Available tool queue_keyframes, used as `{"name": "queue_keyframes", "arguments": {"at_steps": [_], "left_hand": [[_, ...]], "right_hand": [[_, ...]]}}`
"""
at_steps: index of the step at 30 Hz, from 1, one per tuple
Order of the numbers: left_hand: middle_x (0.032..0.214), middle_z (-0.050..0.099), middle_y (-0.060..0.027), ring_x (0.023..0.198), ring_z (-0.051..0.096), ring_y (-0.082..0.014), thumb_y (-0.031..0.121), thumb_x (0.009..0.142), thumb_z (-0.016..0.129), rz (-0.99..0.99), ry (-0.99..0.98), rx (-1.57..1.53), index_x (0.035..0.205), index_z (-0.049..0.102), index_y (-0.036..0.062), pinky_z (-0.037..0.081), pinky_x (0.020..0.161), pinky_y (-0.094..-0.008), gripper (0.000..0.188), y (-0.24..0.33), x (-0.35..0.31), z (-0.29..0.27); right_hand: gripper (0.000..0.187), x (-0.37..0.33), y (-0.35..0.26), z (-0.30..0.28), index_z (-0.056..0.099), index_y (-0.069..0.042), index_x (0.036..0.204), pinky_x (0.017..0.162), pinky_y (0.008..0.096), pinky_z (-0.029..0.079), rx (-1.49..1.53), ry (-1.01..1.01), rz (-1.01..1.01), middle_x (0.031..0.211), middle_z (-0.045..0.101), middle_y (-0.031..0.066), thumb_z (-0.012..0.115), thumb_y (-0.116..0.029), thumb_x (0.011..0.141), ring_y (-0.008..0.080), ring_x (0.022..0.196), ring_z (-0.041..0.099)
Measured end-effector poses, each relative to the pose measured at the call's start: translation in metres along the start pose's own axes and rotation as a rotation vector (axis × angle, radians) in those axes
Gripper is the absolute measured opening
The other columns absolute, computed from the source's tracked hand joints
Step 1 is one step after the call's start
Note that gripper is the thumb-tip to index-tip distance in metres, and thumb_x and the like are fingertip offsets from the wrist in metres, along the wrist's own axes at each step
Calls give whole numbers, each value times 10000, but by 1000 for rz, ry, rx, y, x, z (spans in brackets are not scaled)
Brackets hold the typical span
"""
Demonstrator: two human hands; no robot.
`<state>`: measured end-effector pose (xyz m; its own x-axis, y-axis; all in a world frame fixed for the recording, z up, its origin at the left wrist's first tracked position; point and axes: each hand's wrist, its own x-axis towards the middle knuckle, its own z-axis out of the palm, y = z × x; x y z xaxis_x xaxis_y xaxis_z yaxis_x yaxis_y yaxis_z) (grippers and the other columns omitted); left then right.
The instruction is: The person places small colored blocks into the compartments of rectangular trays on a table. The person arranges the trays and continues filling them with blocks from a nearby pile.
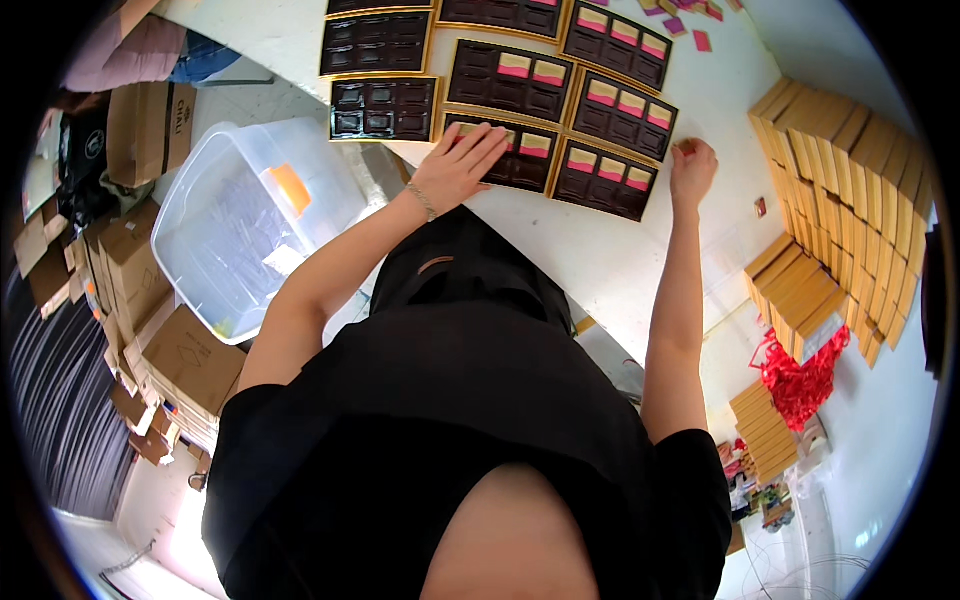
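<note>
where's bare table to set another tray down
Bare white table lies below the dark trays, between the left hand and right hand, and right toward the gold boxes. The top is crowded with trays.

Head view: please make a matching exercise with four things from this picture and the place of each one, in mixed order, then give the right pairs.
1. left hand
2. right hand
3. clear plastic bin
4. red ribbons

a. on the floor, left of the table
b. flat on a dark tray
c. on the white table, right of the trays
d. below the stacked tan boxes

Pairs: 1-b, 2-c, 3-a, 4-d
</note>
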<state>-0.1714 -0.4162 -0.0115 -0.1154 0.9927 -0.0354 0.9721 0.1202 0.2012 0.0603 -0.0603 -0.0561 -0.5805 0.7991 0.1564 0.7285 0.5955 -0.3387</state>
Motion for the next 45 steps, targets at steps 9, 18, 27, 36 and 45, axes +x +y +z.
{"name": "queue_keyframes", "arguments": {"at_steps": [9, 18, 27, 36, 45], "left_hand": [[1458, 407, -68, 1375, 339, -241, 407, 706, 728, -18, 64, -8, 1387, 442, 104, 232, 1133, -472, 799, 0, -6, 5], [1485, 362, -81, 1401, 294, -251, 462, 794, 641, -59, 27, -145, 1410, 403, 90, 160, 1138, -547, 757, -25, -13, -12], [1547, 265, -90, 1439, 220, -219, 566, 851, 521, -116, -131, 18, 1477, 279, 53, 84, 1122, -623, 845, -88, 57, -31], [1573, 210, -22, 1449, 187, -163, 618, 844, 501, 122, -287, 47, 1494, 260, 108, 69, 1115, -651, 861, -123, 74, -47], [1579, 191, 7, 1451, 174, -141, 642, 870, 425, 225, -358, 114, 1509, 230, 139, 55, 1122, -641, 836, -135, 89, -52]], "right_hand": [[373, -28, -262, 20, 587, -47, 993, 744, 412, 463, 460, -9, -333, 873, 565, 122, 762, -283, 763, 333, 870, 554], [390, -9, -309, 32, 571, -5, 972, 722, 414, 504, 237, -64, -62, 1013, 518, 180, 668, -366, 862, 345, 885, 579], [296, 99, -139, 0, 605, -48, 1083, 811, 399, 495, 64, 56, 222, 1101, 550, 153, 647, -205, 837, 303, 880, 626], [369, 183, -23, 52, 634, -52, 1139, 906, 395, 468, -56, 27, -22, 1101, 642, 133, 687, -187, 800, 323, 1046, 581], [228, 180, -53, 23, 586, 72, 1087, 796, 334, 542, 1612, -322, 653, 1038, 655, 189, 577, -78, 917, 242, 879, 647]]}}
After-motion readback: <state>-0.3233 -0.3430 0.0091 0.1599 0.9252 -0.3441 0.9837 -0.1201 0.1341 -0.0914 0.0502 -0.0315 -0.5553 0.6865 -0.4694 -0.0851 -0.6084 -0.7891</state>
